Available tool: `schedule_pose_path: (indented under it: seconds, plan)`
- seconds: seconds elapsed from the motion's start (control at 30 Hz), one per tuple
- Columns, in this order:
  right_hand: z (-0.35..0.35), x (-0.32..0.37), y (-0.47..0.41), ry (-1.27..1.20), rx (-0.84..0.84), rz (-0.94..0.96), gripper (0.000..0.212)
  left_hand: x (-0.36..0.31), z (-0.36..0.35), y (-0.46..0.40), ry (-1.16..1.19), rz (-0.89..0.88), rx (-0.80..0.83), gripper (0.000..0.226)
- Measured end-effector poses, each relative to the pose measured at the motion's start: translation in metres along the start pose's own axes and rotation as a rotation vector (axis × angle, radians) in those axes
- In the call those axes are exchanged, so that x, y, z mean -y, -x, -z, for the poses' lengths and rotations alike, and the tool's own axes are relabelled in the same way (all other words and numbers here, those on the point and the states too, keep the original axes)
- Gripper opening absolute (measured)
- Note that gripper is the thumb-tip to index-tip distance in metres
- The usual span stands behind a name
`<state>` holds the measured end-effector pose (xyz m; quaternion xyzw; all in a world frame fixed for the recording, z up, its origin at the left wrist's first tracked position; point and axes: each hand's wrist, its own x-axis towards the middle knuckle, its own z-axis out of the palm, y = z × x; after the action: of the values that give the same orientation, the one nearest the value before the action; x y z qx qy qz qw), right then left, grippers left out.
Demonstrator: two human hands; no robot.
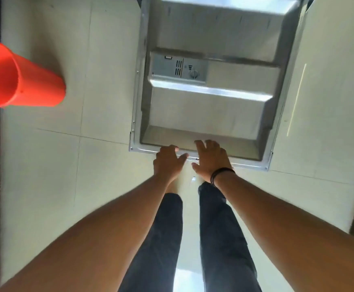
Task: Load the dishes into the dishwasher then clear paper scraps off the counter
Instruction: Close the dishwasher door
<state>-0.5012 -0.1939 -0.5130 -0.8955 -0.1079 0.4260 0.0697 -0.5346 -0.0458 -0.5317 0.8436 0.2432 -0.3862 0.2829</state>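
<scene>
Nearest are two legs in dark trousers (193, 239), standing on a pale tiled floor (56, 165), with both bare forearms reaching down and forward. The left hand (167, 161) has its fingers curled over the near edge of the open stainless-steel dishwasher door (209, 110), thumb lying along the rim; it grips that edge. The right hand (211, 159), with a black band (222, 173) at the wrist, lies just beside it, fingers spread and fairly straight, resting flat on the inner panel near the same edge rather than clasping it.

The door hangs fully down, well in front of the person, its inner face up. It looks rigid sheet metal on hinges at the far end, so I would judge it heavy enough to want both hands and stiff enough not to flex. The smooth steel could be slippery; the folded near rim, where the hands already are, seems the surest hold, away from the side edges.

Farther along the panel sits the grey plastic detergent dispenser (179, 68), best left unpressed. No dishes or racks show here. Off to the left, an orange plastic cone-shaped object (24, 81) stands on the floor.
</scene>
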Motion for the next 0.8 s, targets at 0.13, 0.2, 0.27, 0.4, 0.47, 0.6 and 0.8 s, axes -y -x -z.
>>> schedule_pose_path:
  seconds: [0.13, 0.2, 0.27, 0.4, 0.47, 0.6, 0.8]
  plan:
    - [-0.045, 0.012, 0.009, -0.083, -0.005, -0.095, 0.074, 0.040, -0.026, 0.003, 0.158, 0.069, 0.110, 0.052]
    - [-0.064, 0.017, 0.007, -0.090, -0.004, -0.104, 0.079, 0.058, -0.031, -0.003, 0.283, 0.180, 0.151, 0.050]
    - [-0.080, 0.020, 0.001, -0.081, -0.004, -0.085, 0.082, 0.075, -0.034, -0.015, 0.426, 0.305, 0.139, 0.042]
    - [-0.100, 0.014, -0.022, -0.046, -0.037, -0.059, 0.083, 0.096, -0.043, -0.041, 0.657, 0.523, 0.067, 0.045]
    - [-0.111, 0.007, -0.035, -0.024, -0.063, -0.069, 0.085, 0.099, -0.048, -0.051, 0.842, 0.586, 0.089, 0.049]
    - [-0.136, -0.005, -0.052, 0.122, -0.144, -0.021, 0.096, 0.104, -0.063, -0.072, 1.124, 0.590, 0.113, 0.064]
    - [-0.166, -0.004, -0.073, 0.267, -0.255, -0.042, 0.115, 0.103, -0.080, -0.095, 1.376, 0.437, 0.187, 0.045]
